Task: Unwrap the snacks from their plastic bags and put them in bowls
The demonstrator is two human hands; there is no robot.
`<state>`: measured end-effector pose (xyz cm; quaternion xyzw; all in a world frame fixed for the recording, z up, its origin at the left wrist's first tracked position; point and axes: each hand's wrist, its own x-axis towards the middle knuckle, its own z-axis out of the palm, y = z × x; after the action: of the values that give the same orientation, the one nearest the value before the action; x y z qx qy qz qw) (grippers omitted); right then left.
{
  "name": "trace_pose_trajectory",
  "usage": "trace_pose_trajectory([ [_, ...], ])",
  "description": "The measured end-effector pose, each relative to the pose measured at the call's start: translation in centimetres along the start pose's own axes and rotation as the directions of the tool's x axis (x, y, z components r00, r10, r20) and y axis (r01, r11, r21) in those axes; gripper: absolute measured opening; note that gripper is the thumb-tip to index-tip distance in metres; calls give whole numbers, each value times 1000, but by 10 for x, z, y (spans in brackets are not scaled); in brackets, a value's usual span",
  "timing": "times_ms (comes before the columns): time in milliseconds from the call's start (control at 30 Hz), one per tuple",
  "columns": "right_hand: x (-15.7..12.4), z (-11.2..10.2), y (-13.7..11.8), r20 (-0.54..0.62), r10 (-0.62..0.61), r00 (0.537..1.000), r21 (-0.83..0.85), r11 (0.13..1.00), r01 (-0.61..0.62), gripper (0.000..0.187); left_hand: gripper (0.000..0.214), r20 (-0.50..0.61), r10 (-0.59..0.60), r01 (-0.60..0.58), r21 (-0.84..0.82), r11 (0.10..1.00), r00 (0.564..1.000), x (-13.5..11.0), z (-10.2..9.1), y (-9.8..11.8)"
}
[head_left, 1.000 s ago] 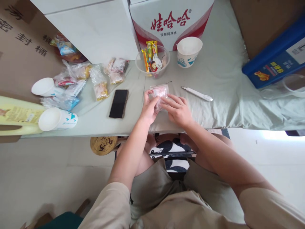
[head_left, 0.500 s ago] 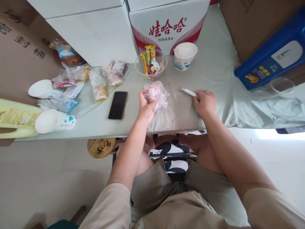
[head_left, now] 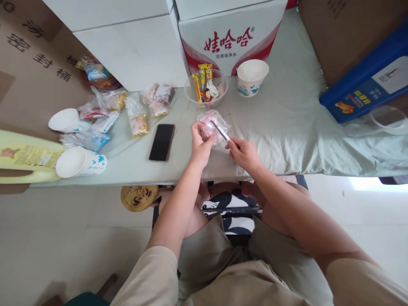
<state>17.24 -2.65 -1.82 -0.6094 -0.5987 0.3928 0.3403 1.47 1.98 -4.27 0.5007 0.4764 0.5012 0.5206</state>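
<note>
Right hand (head_left: 244, 153) has brought the white tool (head_left: 219, 130) to the clear packet (head_left: 212, 121), its grip closed on the tool. Left hand (head_left: 200, 144) grip pinches the packet above the tabletop (head_left: 134, 157)

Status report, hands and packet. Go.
Left hand grips crinkled clear plastic snack packet. Right hand holds slim white pen-shaped tool, tip against packet. Black phone lies apart, left.

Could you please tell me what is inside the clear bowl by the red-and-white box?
Colourful snack sticks stand upright in the clear bowl, beside a white packet. Its bottom is hidden beneath them.
</note>
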Motion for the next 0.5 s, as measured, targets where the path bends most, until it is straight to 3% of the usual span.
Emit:
trace_pose_trajectory([
  [167, -5, -10, 3, 111, 4, 994, -162, 987, 14, 33, 55, -277, 36, -74, -128, 989, 960, 19, -26, 10],
  [267, -1, -24, 9, -12, -2, 1000, -257, 966, -1, 32, 61, -335, 11, -51, -111, 993, 942, 24, -34, 17],
  [367, 8, -41, 21, -214, -84, 973, -374, 927, -2, 34, 76, -260, 22, -32, -33, 999, 965, 15, -22, 16],
  [500, 19, -57, 37, -337, -125, 933, -508, 859, -68, 36, 79, 8, 52, -52, 100, 994, 999, -5, 7, 6],
])
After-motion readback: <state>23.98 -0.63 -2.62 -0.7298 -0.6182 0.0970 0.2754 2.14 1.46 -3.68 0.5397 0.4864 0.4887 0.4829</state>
